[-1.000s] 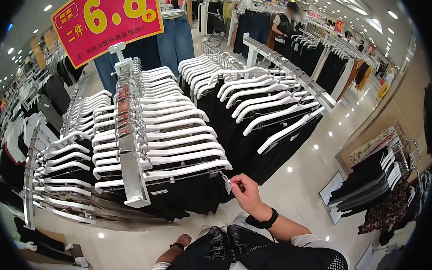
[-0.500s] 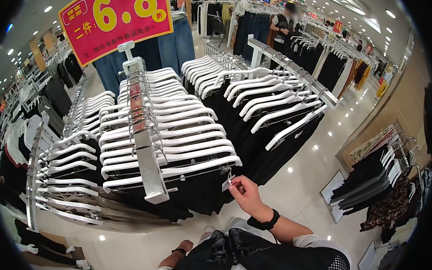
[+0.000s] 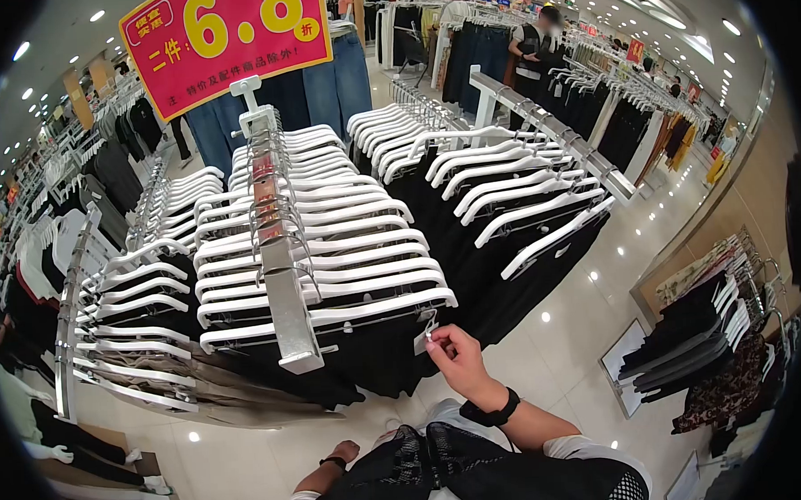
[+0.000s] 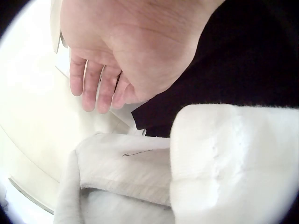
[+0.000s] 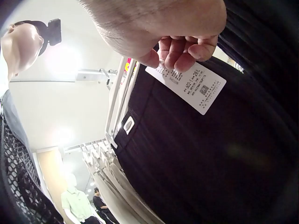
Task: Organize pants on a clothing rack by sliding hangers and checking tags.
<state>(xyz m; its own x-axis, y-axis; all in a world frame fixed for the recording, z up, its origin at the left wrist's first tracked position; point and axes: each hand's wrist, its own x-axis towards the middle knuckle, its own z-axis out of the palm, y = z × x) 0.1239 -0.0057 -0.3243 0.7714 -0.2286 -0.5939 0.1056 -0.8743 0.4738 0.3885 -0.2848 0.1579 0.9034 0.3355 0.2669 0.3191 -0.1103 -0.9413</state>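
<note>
Head view: right hand (image 3: 459, 362) pinches a white rectangular paper price tag (image 3: 421, 340) hanging at three o'clock of the silver metal rack arm (image 3: 292, 322); left hand (image 3: 342, 449) dangles, fingers loosely straight. Tag looks secured for reading.

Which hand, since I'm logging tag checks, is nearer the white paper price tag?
Right. The right hand pinches the white paper price tag beside the black garment; the left hand hangs low beside the person's body, apart from it.
</note>
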